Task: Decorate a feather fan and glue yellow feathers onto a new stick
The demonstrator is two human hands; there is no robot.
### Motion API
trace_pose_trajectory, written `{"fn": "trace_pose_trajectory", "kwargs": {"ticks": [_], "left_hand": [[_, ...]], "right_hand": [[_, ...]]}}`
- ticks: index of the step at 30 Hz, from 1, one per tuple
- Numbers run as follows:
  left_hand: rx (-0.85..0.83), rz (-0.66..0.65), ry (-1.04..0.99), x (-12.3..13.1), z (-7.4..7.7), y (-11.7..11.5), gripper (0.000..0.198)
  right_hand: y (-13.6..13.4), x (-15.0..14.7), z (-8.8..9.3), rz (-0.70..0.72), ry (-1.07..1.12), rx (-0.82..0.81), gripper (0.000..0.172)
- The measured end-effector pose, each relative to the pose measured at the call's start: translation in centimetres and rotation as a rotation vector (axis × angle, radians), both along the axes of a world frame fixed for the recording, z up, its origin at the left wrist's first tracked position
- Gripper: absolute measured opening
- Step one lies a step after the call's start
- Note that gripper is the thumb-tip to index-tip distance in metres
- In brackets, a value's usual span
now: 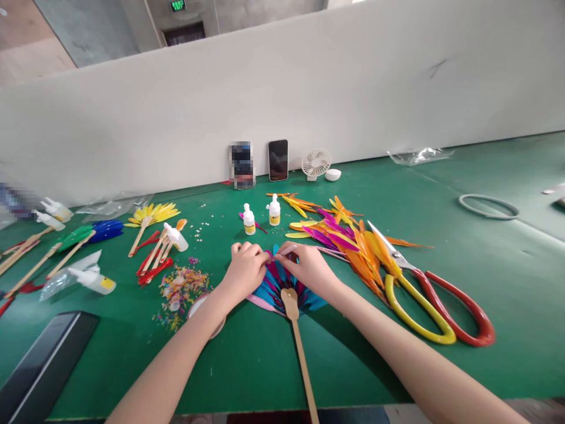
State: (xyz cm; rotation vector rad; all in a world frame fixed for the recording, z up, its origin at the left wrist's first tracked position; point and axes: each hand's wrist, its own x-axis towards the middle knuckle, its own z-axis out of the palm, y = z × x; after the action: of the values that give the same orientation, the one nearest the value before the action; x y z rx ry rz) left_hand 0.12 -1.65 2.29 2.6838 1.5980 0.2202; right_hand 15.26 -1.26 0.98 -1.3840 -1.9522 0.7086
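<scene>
Two hands, the left (247, 270) and the right (306, 268), are working over the fan (290, 295), its feathers (267, 292) lying directly beneath the fingertips. The right fingers are pinching a pale strip (288, 250); whether the left ones are clamping anything, I cannot tell. Scissors (398, 259) are lying right of the fan.

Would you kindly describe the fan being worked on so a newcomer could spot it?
On the green table, find the left hand and right hand near the middle. The fan is between them, its wooden handle pointing toward the viewer. Unlike the yellow fan farther left, it mixes blue and magenta feathers.
</scene>
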Motion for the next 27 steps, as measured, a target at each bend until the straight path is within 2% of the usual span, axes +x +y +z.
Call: {"fn": "trace_pose_trajectory", "kwargs": {"ticks": [19,27], "left_hand": [[-0.021,0.023,0.006,-0.14,-0.02,0.15,0.022],[0.032,-0.005,-0.038,-0.34,-0.16,0.26,0.021]], "right_hand": [[0.20,0.09,-0.25,-0.008,0.017,0.012,0.014],[0.20,0.05,-0.18,-0.019,0.010,0.029,0.014]]}}
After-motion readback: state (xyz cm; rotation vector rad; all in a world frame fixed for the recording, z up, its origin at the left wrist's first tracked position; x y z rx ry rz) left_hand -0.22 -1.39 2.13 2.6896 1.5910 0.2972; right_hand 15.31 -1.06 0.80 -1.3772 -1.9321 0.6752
